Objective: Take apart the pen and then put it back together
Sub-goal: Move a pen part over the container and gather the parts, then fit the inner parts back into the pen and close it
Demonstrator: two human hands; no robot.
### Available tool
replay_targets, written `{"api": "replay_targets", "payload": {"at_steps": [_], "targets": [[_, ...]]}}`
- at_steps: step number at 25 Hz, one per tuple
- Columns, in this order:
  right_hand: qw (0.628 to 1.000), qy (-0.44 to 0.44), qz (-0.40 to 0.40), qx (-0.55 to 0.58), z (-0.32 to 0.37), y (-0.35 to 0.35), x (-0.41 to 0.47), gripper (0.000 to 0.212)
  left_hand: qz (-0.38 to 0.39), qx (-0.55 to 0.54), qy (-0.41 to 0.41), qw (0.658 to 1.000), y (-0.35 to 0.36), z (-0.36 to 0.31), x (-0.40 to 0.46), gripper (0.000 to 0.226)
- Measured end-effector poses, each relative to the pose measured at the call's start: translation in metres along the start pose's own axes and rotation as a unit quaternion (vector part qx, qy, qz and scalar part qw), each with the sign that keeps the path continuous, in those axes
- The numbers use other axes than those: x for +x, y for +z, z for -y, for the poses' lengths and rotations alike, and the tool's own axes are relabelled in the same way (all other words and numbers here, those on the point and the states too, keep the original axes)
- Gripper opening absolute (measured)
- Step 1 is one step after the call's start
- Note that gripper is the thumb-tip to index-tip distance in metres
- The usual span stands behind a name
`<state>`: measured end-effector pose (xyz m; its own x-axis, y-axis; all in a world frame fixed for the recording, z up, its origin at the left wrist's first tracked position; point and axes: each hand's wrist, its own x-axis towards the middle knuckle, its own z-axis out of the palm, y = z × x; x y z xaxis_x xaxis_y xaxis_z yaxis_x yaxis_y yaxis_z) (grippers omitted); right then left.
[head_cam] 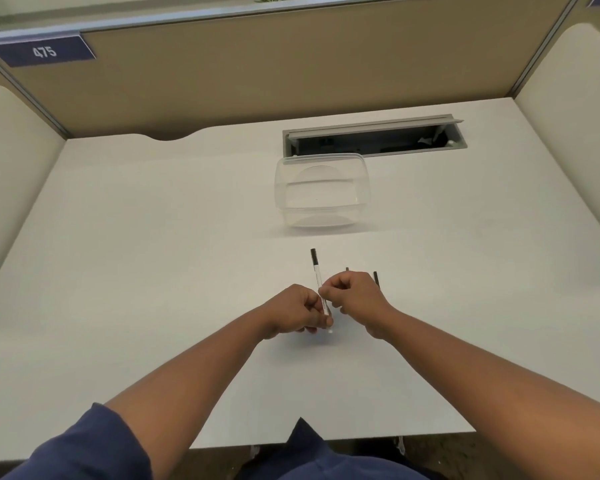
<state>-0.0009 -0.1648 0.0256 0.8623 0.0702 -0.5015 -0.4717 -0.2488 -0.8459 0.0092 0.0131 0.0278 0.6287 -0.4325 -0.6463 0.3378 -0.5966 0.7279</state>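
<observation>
Holding the pen upright above the desk, the left hand pinches its lower barrel to steady it while the right hand, fingers curled shut, grips mid-barrel, probably to work it; dark pieces lie just behind.

Vantage: one head-worn wide-angle camera, above the near edge of a white desk.
Facing: forward and down, toward the tan partition at the desk's far side.
Nearness: forearms fill the lower frame; both hands sit mid-frame.
Distortion: desk edges bow outward.
Shared view: single view only.
</observation>
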Motion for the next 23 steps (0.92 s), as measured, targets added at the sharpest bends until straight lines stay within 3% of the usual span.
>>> {"api": "replay_targets", "payload": {"at_steps": [5,7,9,11,15,17,20,23], "targets": [[0.999,0.023,-0.007,0.028,0.000,0.000,-0.009,0.014,-0.016,0.068,0.007,0.998,0.000,-0.004,-0.004,0.020],[0.999,0.036,-0.009,0.036,0.000,-0.001,-0.011,0.017,-0.122,0.153,0.026,0.980,-0.002,-0.002,-0.005,0.020],[0.998,0.050,-0.004,0.045,0.000,-0.002,-0.014,0.019,-0.245,0.240,0.081,0.936,-0.003,0.003,-0.007,0.019],[0.997,0.061,0.006,0.054,0.001,-0.002,-0.016,0.017,-0.304,0.298,0.164,0.890,-0.004,0.008,-0.007,0.027],[0.996,0.062,0.035,0.049,0.003,-0.002,-0.019,0.008,-0.307,0.418,0.305,0.798,-0.007,0.014,-0.001,0.040],[0.996,0.061,0.044,0.045,0.004,-0.003,-0.019,0.010,-0.292,0.441,0.342,0.777,-0.008,0.014,0.002,0.033],[0.995,0.060,0.066,0.038,0.006,-0.006,-0.020,0.017,-0.271,0.441,0.381,0.766,-0.006,0.015,0.004,0.012],[0.993,0.075,0.085,0.024,0.011,-0.010,-0.021,0.016,-0.274,0.415,0.363,0.788,-0.004,0.016,0.003,0.005]]}}
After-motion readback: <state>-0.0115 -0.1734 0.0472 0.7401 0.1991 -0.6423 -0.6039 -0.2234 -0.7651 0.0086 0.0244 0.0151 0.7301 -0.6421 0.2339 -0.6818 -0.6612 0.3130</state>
